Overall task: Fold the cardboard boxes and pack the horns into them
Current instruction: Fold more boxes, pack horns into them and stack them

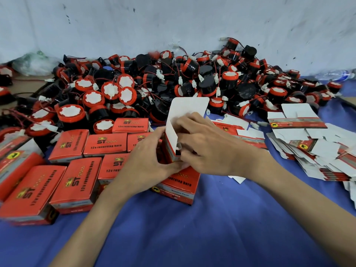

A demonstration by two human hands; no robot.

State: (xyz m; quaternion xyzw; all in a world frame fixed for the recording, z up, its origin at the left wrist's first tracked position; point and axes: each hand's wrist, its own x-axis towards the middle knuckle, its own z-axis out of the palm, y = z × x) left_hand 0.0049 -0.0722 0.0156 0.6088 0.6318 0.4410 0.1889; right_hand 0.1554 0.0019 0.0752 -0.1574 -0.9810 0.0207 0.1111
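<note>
Glossy red cardboard, white inside, makes up the half-folded box [171, 143] I see at frame centre, its rounded white flap standing upright; my left hand [148, 162] grips its lower side with curled fingers, and my right hand [208, 145] curls over the open top, fingertips pressing on an inner flap; closed red boxes [77, 182] lie in rows at lower left on the blue cloth-covered table [212, 218]; round black plastic horns [192, 78] with red rims, white centres and thin red wires heap across the upper middle; flat unfolded blanks [317, 157] stack loosely at right; a scuffed pale wall [173, 22] fills the top.
</note>
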